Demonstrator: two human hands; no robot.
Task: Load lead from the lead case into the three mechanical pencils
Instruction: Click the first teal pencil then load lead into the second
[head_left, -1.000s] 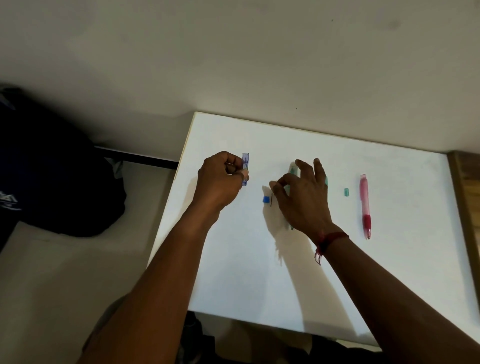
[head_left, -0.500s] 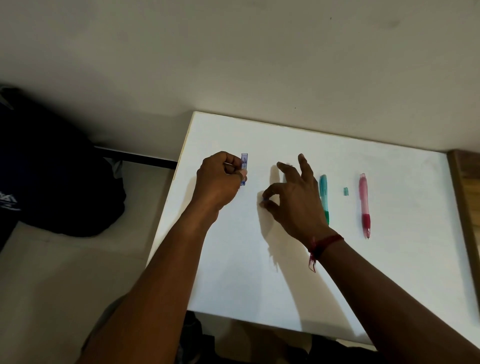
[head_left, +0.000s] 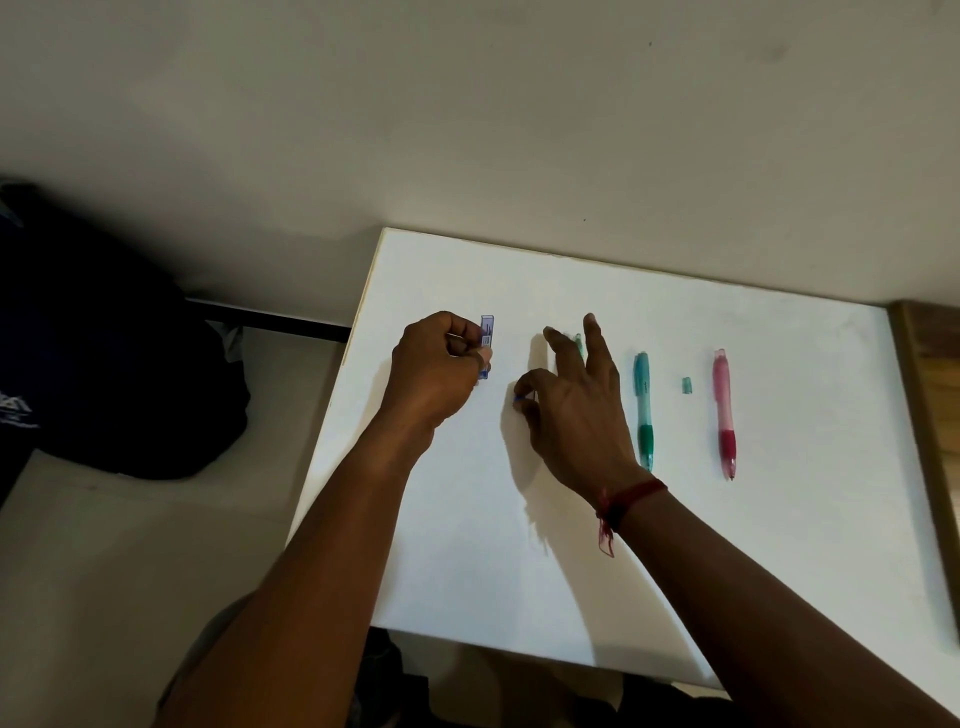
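The white tabletop (head_left: 779, 519) fills the view toward 4 o'clock, and a dark bag (head_left: 130, 389) lies at 9 o'clock. At the tabletop's 10 o'clock the left hand (head_left: 434, 371) curls its fingers around the upright lead case (head_left: 487, 338). At 3 o'clock of it, the right hand (head_left: 576, 410) pinches a tiny blue piece (head_left: 518, 398) with its other fingers spread. Further toward 3 o'clock lie the teal pencil (head_left: 643, 410), a small teal cap (head_left: 687, 386) and the pink pencil (head_left: 723, 410).

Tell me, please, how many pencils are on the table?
3. A teal pencil lies just right of the right hand, a pink pencil farther right, and a green pencil, mostly hidden beneath that hand's fingers, shows only its end.
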